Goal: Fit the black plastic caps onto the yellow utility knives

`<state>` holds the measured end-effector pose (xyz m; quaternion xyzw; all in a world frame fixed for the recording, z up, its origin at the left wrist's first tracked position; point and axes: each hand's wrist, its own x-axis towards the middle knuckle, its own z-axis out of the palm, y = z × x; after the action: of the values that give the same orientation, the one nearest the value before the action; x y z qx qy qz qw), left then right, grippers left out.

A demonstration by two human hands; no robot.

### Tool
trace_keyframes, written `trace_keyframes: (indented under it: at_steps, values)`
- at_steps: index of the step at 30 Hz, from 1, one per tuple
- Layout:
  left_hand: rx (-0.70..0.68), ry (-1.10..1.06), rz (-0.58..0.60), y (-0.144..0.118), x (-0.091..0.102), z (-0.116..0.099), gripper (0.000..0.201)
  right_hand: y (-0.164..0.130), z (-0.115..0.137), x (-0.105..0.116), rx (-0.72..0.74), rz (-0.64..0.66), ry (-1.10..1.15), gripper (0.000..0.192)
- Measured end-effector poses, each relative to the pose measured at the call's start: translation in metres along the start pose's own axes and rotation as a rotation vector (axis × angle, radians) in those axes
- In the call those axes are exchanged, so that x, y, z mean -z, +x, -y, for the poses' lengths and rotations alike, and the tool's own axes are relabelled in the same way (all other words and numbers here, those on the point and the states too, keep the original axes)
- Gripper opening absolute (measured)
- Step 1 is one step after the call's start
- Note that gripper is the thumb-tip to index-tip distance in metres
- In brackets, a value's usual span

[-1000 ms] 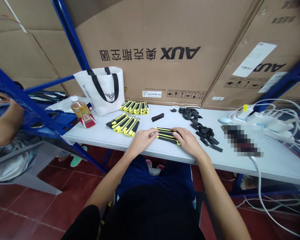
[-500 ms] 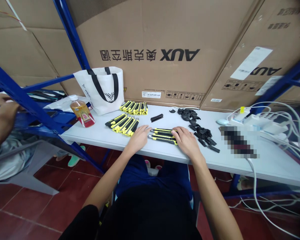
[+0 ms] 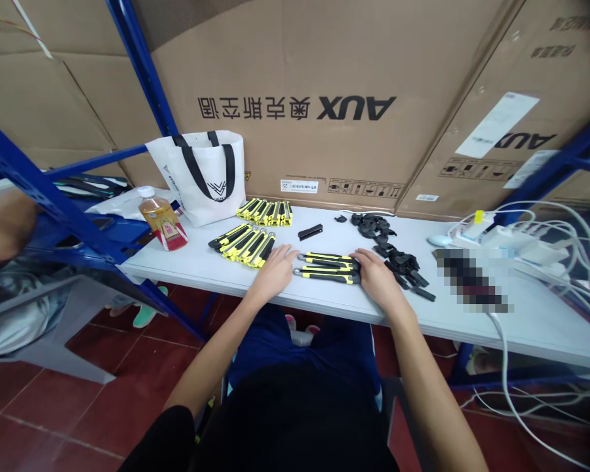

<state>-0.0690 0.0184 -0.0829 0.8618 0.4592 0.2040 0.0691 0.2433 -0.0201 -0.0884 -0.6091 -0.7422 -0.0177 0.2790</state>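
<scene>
Cutters [image 3: 327, 269] are seen at three o'clock from the unclenched left hand [image 3: 276, 272] and nine o'clock from the right hand [image 3: 379, 278], whose grip cannot be told, and could be skewed by uneven pushing.

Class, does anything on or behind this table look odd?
The big cardboard box behind the table looks odd: its AUX lettering is upside down. The black-and-yellow cutters by the right hand lie roughly parallel.
</scene>
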Motion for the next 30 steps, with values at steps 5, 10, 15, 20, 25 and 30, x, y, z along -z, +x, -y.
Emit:
trace_keyframes:
  at_steps: [5,10,15,20,25,30]
  values:
    - [0.003,0.008,-0.029,0.000,-0.001,-0.001,0.054,-0.002,0.007,-0.001,0.002,0.031,-0.057,0.053]
    - [-0.005,-0.012,-0.060,0.001,-0.003,-0.001,0.048,-0.001,0.010,0.003,0.010,0.038,-0.058,0.046]
    - [-0.023,-0.044,-0.090,0.002,-0.001,-0.002,0.041,0.000,0.011,0.002,0.002,0.021,-0.043,0.043]
    - [-0.003,-0.060,-0.064,0.001,0.007,-0.007,0.032,0.000,0.011,0.002,0.020,0.008,-0.046,0.044]
    - [0.007,-0.059,-0.039,0.000,0.012,-0.010,0.029,0.000,0.012,0.003,0.022,0.017,-0.048,0.043]
    - [0.007,-0.062,-0.040,0.001,0.014,-0.011,0.028,0.000,0.012,0.003,0.027,0.012,-0.053,0.043]
